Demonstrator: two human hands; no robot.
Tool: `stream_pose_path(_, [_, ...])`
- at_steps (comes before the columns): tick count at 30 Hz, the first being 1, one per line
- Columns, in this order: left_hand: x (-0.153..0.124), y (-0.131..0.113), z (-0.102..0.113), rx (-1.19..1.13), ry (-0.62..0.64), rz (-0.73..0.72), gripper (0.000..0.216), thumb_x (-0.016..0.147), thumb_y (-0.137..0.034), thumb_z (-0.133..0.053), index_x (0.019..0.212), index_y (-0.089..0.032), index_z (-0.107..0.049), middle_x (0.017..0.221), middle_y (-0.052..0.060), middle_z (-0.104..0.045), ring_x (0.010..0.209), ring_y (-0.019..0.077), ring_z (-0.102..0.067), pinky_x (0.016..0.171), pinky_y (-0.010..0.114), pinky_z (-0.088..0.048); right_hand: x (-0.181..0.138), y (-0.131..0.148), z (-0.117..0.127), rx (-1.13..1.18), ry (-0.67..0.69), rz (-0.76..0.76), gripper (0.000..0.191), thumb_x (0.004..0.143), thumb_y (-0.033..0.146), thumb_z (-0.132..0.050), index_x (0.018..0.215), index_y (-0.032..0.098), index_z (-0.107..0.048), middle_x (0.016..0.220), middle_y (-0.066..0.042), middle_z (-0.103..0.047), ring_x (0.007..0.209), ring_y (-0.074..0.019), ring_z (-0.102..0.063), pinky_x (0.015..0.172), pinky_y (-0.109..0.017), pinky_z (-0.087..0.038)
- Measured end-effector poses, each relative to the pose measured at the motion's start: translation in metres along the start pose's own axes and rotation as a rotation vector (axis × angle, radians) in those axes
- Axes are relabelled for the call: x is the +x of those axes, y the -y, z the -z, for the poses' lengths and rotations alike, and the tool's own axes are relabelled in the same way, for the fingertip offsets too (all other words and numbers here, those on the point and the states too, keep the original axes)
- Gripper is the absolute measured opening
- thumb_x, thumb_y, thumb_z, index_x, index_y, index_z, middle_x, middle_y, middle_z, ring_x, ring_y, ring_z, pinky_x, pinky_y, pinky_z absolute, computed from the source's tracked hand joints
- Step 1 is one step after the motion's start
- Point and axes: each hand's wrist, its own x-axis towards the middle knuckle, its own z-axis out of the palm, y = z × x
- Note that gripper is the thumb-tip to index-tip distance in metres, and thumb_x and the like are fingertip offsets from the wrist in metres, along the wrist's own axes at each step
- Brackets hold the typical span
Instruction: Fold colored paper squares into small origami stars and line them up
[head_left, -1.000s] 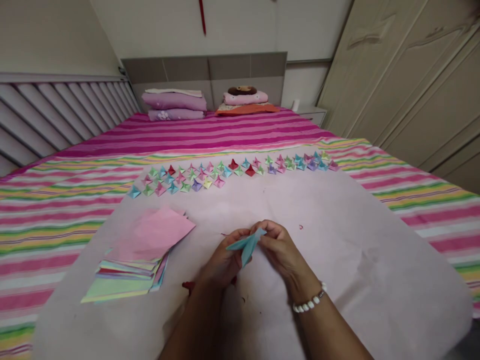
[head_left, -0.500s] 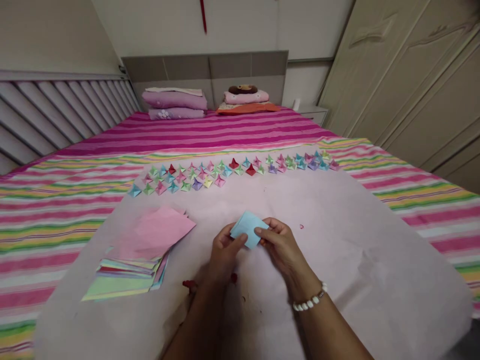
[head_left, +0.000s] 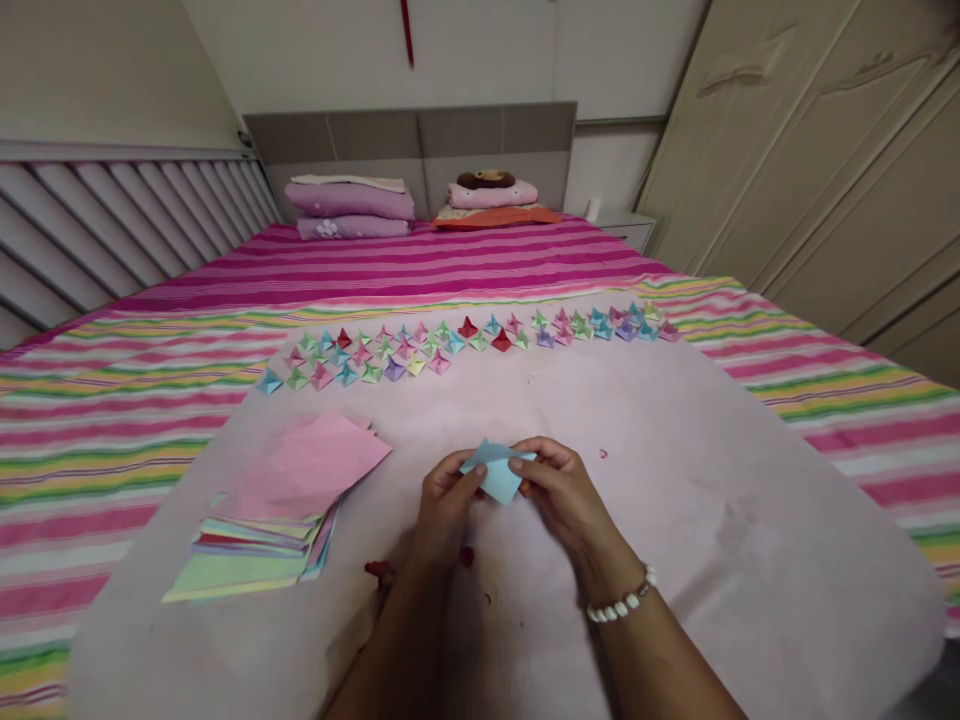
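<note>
Blue paper: The folded blue paper (head_left: 501, 480) was between your two hands, over the middle of the pale worktop (head_left: 645, 420). One corner pointed up, and one pointed down toward you.
Left hand: Your left hand (head_left: 445, 503) had its fingers pinched on the left side of the blue paper, with the thumb on the front.
Right hand: Your right hand (head_left: 562, 492) pinched the right side the same way. You wore a white bead bracelet (head_left: 621, 607) on that wrist.
Paper pile: A messy paper pile (head_left: 247, 572) sat to the left of your hands, with a big pink sheet (head_left: 307, 465) on top.
Little shapes: Lots of small folded shapes (head_left: 439, 362) stood in rows near the far edge, in red, pink, green, blue, purple and yellow.
Red bits: Two red bits (head_left: 380, 572) lay close to your left arm.
Bed: Past the worktop was a stripy bed (head_left: 420, 270) with purple bedding (head_left: 349, 200) piled up at the far end.
</note>
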Motion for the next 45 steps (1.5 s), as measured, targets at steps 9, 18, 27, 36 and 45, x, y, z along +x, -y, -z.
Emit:
stream_pose_path(9, [0.0005,-0.0060,-0.0043,-0.153,-0.001,-0.026,0.019,0.072,-0.032,-0.060,0.072,-0.015,-0.068,0.063,0.001,-0.060,0.060,0.0123,-0.052,0.057,0.025,-0.041,0.0009,-0.0034,0.0003,-0.055,0.022,0.034,0.013,0.059,0.011,-0.061,0.067,0.018,-0.068,0.050,0.002,-0.060,0.048,-0.0111,-0.050,0.049,-0.024,-0.039])
stream_pose_path(18, [-0.0012,-0.0018,-0.0042,0.044,-0.075,-0.064,0.019,0.064,-0.028,-0.076,0.074,-0.017,-0.064,0.056,-0.006,-0.052,0.053,0.0067,-0.048,0.054,0.019,-0.037,0.0006,-0.0034,0.0052,-0.089,0.106,0.081,0.013,0.070,0.023,-0.062,0.081,0.019,-0.069,0.063,0.001,-0.061,0.056,-0.0122,-0.051,0.054,-0.025,-0.039])
stream_pose_path(27, [-0.0031,-0.0062,-0.0091,0.033,0.028,-0.084,0.064,0.063,-0.026,-0.077,0.122,-0.020,-0.053,0.078,-0.001,-0.064,0.068,0.0104,-0.058,0.063,0.022,-0.045,0.0025,-0.0081,0.0039,-0.268,0.079,0.063,0.016,0.064,0.032,-0.077,0.068,0.018,-0.069,0.066,-0.001,-0.066,0.061,-0.0147,-0.056,0.063,-0.029,-0.044])
stream_pose_path(36, [-0.0028,-0.0066,-0.0093,0.155,-0.106,-0.028,0.024,0.071,-0.039,-0.069,0.069,-0.015,-0.067,0.062,-0.001,-0.062,0.060,0.0110,-0.055,0.060,0.022,-0.042,0.0009,-0.0054,0.0015,-0.390,0.044,0.147,0.014,0.069,0.031,-0.072,0.064,0.018,-0.068,0.062,0.000,-0.064,0.059,-0.0143,-0.054,0.059,-0.027,-0.043])
stream_pose_path(45, [-0.0022,-0.0050,-0.0080,0.115,-0.047,-0.024,0.031,0.073,-0.042,-0.067,0.093,-0.018,-0.069,0.073,0.000,-0.066,0.070,0.0132,-0.058,0.068,0.024,-0.045,0.0008,-0.0047,0.0005,-0.337,-0.041,0.167,0.013,0.069,0.030,-0.072,0.064,0.019,-0.068,0.061,0.000,-0.064,0.058,-0.0137,-0.053,0.060,-0.027,-0.042])
